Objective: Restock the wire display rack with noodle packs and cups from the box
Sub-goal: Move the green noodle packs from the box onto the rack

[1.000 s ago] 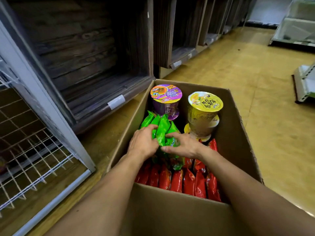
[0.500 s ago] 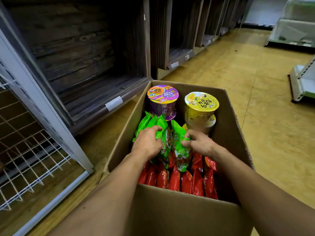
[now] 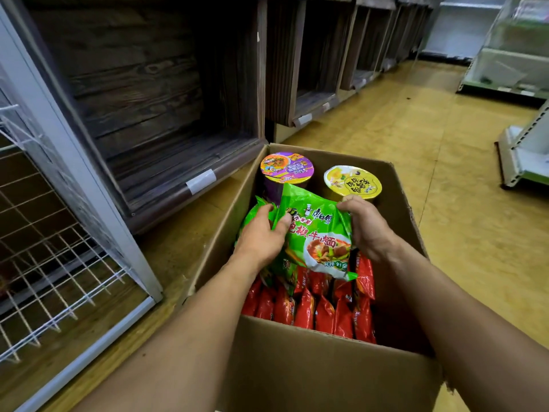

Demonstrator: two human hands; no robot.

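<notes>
Over the middle of the box [image 3: 326, 367], a green noodle pack [image 3: 318, 236] lay face-up between both hands, the left hand [image 3: 261, 236] with its grip pinching one edge, the right hand [image 3: 367, 227] with its grip curled round the opposite edge, above the red packs [image 3: 315, 310] inside.

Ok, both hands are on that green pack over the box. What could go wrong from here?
1. The left hand and right hand pinch the green noodle pack by its edges only; the slick wrapper might slip back into the box.
2. Other green packs sit bunched against the left hand, so they may get dragged out too.
3. The purple cup and yellow cup stand right behind the pack; a forward swing could tip them.
</notes>
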